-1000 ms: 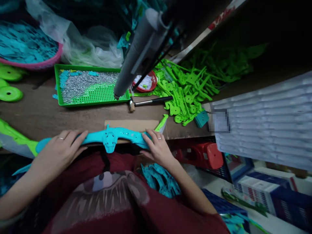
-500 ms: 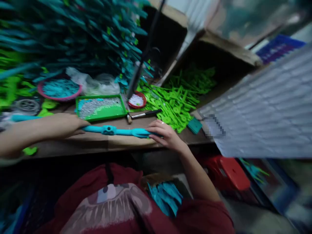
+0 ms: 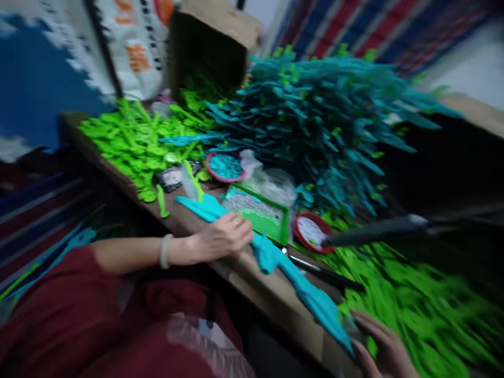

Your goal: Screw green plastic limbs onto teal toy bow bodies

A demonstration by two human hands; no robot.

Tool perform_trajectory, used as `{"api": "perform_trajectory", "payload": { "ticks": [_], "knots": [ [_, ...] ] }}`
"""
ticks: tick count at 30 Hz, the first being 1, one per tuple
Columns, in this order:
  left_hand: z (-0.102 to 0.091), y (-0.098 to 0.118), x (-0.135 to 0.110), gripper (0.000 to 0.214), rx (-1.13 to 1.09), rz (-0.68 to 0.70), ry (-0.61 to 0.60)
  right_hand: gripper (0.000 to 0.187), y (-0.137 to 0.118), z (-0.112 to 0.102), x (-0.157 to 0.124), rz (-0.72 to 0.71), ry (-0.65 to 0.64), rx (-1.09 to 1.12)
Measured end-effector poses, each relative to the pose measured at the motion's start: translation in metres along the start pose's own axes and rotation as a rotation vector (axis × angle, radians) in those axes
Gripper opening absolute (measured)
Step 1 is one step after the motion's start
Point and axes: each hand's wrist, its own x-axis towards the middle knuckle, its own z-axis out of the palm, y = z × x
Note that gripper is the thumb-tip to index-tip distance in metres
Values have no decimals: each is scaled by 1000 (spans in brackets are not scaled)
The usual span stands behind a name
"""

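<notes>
A long turquoise plastic piece (image 3: 295, 270), with a thicker ring-like part near its middle, slants over the table's front edge. My left hand (image 3: 228, 236) is closed around it left of that thicker part. At the piece's lower right end is my right hand (image 3: 388, 344), thumb and fingers curled about the tip; blur hides the exact grip. A lime-green part (image 3: 199, 184) stands out near the piece's far left end. Just behind my left hand lies a green tray (image 3: 284, 226) with small silvery parts.
A pink bowl (image 3: 208, 163) holds turquoise bits, and a red bowl (image 3: 300, 239) holds white ones. A black-handled tool (image 3: 334, 275) lies on the table (image 3: 271, 294). Lime-green parts (image 3: 134, 142) heap on both sides. Turquoise pieces (image 3: 315, 121) pile high behind. A dark rod (image 3: 374, 231) juts in.
The view has swung left and tilted, bringing the left heap of lime-green parts into sight. Both hands remain at the turquoise piece, which now slants down to the right.
</notes>
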Motion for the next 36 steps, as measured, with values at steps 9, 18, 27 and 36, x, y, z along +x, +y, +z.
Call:
{"api": "perform_trajectory", "payload": {
  "ticks": [9,18,27,36],
  "knots": [
    [25,-37,-88,20,231,-288,662,60,-57,52,-5,-173,-360,69],
    [-11,-49,-130,22,304,-900,902,28,-177,136,14,-676,-605,11],
    [-89,-54,-256,22,574,-1145,734,43,-265,221,19,-1116,-680,173],
    [-107,-27,-287,24,742,-1323,691,23,-312,264,-13,-1065,-809,430]
  ]
}}
